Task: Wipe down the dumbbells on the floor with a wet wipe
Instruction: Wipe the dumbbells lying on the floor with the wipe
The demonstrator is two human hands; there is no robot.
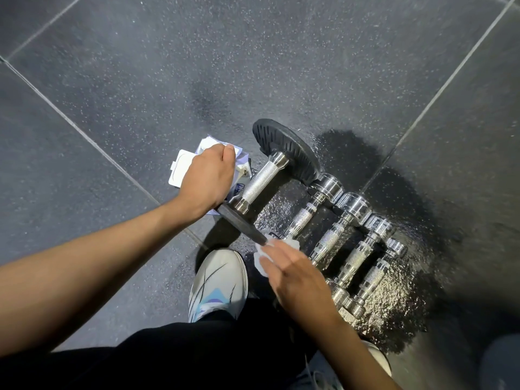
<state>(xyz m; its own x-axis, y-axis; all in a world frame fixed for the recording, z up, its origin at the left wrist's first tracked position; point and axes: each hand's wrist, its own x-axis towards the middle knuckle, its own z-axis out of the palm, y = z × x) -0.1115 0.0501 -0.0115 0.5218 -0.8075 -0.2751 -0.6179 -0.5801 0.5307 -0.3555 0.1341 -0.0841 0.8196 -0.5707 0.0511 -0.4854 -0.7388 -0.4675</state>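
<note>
Head view, looking down at a dark speckled floor (140, 80) crossed by pale seams. A row of dumbbells lies to the right of centre, handles roughly parallel. The large dumbbell (260, 181), with black plates and a knurled steel handle, lies at the left end of the row; its far plate (285, 150) faces up toward the camera, its near plate (242, 223) is seen almost edge-on. To its right lie four small chrome dumbbells (329, 237), side by side and close together, on a patch of floor that shines as if wet. The left hand (206, 180) rests on a white wipe pack (185, 164) that lies on the floor just left of the large dumbbell's handle; the fingers are curled closed over the top of the pack, where crumpled white material (209, 142) shows beyond the knuckles. The right hand (292, 273) holds a crumpled white wipe (263, 258), fingers bent around it, against the near plate's lower end, just beside the nearest chrome dumbbell. A white shoe (218, 285) with dark streaks and a blue mark stands below the large dumbbell, between the two forearms; black trousers (213, 353) fill the lower edge
</note>
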